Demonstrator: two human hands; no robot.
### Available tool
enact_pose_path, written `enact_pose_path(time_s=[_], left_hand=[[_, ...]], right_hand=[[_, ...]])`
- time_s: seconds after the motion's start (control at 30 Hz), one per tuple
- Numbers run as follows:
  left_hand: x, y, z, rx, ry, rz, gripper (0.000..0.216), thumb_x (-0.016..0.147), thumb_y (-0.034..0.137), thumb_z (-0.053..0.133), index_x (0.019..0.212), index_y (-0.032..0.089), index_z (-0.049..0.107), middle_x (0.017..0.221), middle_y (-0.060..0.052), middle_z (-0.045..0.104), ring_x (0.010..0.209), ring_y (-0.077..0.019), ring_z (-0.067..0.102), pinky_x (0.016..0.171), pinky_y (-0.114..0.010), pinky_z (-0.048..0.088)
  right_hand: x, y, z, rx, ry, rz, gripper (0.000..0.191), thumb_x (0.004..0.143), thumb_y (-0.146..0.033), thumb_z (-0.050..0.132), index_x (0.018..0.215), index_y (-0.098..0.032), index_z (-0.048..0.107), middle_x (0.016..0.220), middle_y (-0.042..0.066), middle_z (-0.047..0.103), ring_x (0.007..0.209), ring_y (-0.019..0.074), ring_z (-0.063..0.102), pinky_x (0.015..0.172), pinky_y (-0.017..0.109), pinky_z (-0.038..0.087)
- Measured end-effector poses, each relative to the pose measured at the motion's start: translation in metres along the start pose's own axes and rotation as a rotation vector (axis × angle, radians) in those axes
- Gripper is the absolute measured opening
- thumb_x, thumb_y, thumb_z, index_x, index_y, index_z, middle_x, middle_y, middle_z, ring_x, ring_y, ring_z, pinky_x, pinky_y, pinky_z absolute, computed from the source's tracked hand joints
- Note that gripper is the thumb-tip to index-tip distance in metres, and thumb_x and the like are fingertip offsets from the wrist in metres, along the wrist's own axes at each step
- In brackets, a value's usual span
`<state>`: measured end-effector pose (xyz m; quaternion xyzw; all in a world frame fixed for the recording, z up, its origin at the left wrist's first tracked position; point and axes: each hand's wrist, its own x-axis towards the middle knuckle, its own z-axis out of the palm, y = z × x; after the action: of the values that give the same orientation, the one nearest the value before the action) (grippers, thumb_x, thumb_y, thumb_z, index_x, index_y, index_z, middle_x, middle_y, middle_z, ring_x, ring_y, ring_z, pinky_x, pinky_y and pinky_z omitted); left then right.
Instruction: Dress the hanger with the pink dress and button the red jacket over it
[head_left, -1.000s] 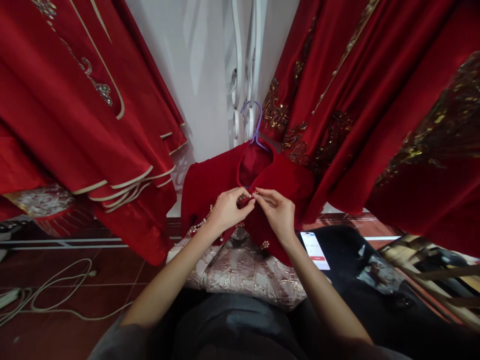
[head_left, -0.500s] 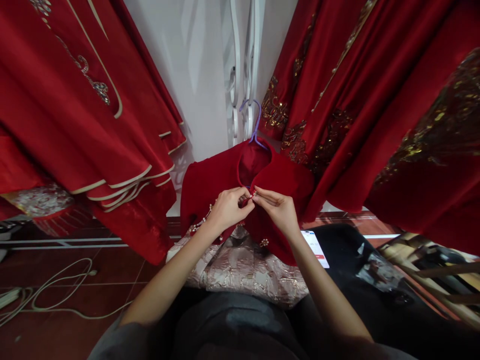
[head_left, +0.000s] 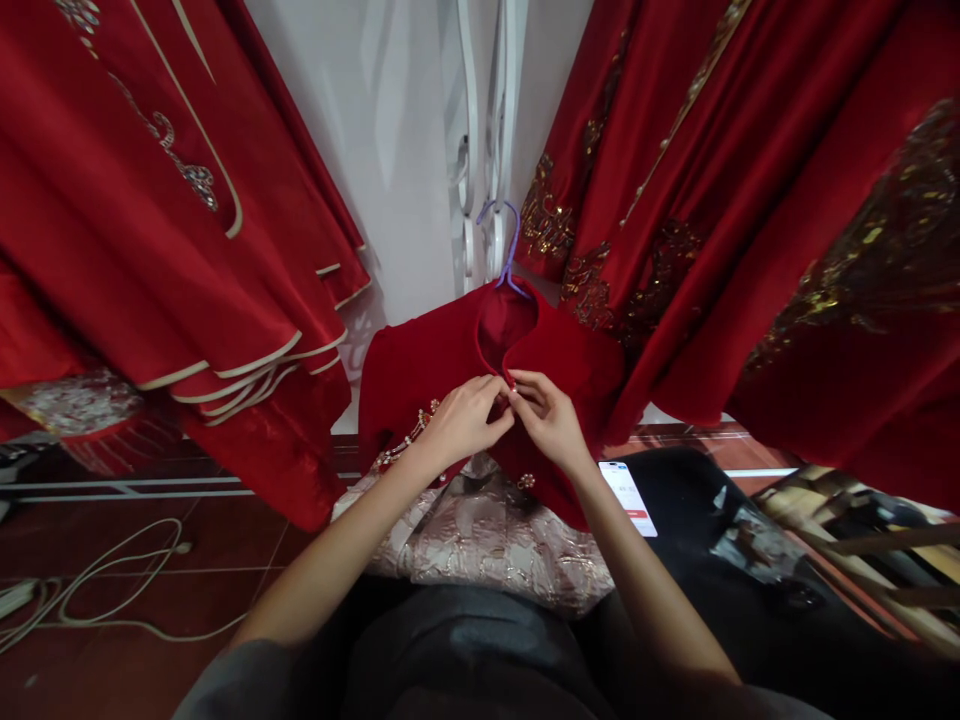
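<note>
A deep red velvet garment [head_left: 427, 355], a thin purple hanger [head_left: 511, 250] in its neck, sat above shiny pale-pink brocade cloth [head_left: 510, 550] by the person's lap. The left hand [head_left: 466, 420] and right hand [head_left: 553, 422] nearly met below the collar, each pinching the garment's front edge beside a tiny pearly bead [head_left: 514, 387].

A phone [head_left: 632, 505] and clear plastic [head_left: 757, 547] lie on black fabric [head_left: 686, 490].

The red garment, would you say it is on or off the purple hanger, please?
On: the purple hanger runs into the red garment at its neckline, the hook outside.
</note>
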<state>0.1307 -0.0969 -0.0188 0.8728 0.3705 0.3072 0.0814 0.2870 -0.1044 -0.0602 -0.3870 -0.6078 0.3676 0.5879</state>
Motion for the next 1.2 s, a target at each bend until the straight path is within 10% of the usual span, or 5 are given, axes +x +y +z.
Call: enact_pose_path(time_s=[0.27, 0.5, 0.83, 1.03, 1.2], left_hand=[[-0.028, -0.009, 0.04, -0.548, 0.094, -0.145, 0.045, 0.08, 0.008, 0.05, 0.124, 0.019, 0.05, 0.124, -0.012, 0.056, 0.102, -0.0164, 0.062, 0.086, -0.032, 0.056], [-0.036, -0.007, 0.031, -0.651, 0.097, -0.247, 0.042, 0.082, 0.01, 0.049, 0.123, 0.019, 0.054, 0.128, -0.013, 0.058, 0.106, -0.0179, 0.064, 0.086, -0.032, 0.056], [-0.063, -0.042, 0.002, -0.263, 0.449, -0.55, 0.024, 0.071, 0.026, 0.068, 0.091, 0.018, 0.057, 0.09, -0.003, 0.063, 0.07, -0.0107, 0.06, 0.064, -0.023, 0.052], [-0.072, -0.051, 0.019, -0.366, 0.42, -0.571, 0.028, 0.071, 0.029, 0.069, 0.088, 0.019, 0.05, 0.077, 0.001, 0.061, 0.064, -0.0102, 0.061, 0.061, -0.022, 0.051], [-0.07, -0.045, 0.017, -0.403, 0.461, -0.576, 0.017, 0.074, 0.025, 0.064, 0.085, 0.018, 0.053, 0.072, 0.001, 0.063, 0.063, -0.0101, 0.062, 0.061, -0.021, 0.051]], right_hand=[[-0.004, 0.006, 0.0, -0.264, -0.104, -0.159, 0.071, 0.071, -0.007, 0.052, 0.139, -0.024, 0.038, 0.138, 0.01, 0.045, 0.114, 0.0204, 0.053, 0.097, 0.038, 0.048], [-0.003, -0.008, -0.042, -0.487, -0.239, 0.039, 0.09, 0.063, -0.006, 0.052, 0.146, -0.023, 0.021, 0.121, 0.012, 0.055, 0.07, 0.0119, 0.058, 0.065, 0.028, 0.051], [-0.015, -0.043, -0.097, -0.498, -0.218, 0.215, 0.029, 0.079, -0.028, 0.062, 0.104, -0.024, 0.049, 0.074, -0.001, 0.059, 0.052, 0.0115, 0.05, 0.05, 0.025, 0.043], [-0.023, -0.091, -0.073, -0.206, -0.473, 0.125, 0.027, 0.077, -0.035, 0.071, 0.092, -0.023, 0.052, 0.079, 0.0, 0.055, 0.07, 0.012, 0.054, 0.063, 0.024, 0.049], [-0.018, -0.066, -0.025, -0.161, -0.559, 0.072, 0.024, 0.078, -0.033, 0.07, 0.096, -0.022, 0.059, 0.082, -0.001, 0.06, 0.07, 0.0117, 0.056, 0.065, 0.026, 0.05]])
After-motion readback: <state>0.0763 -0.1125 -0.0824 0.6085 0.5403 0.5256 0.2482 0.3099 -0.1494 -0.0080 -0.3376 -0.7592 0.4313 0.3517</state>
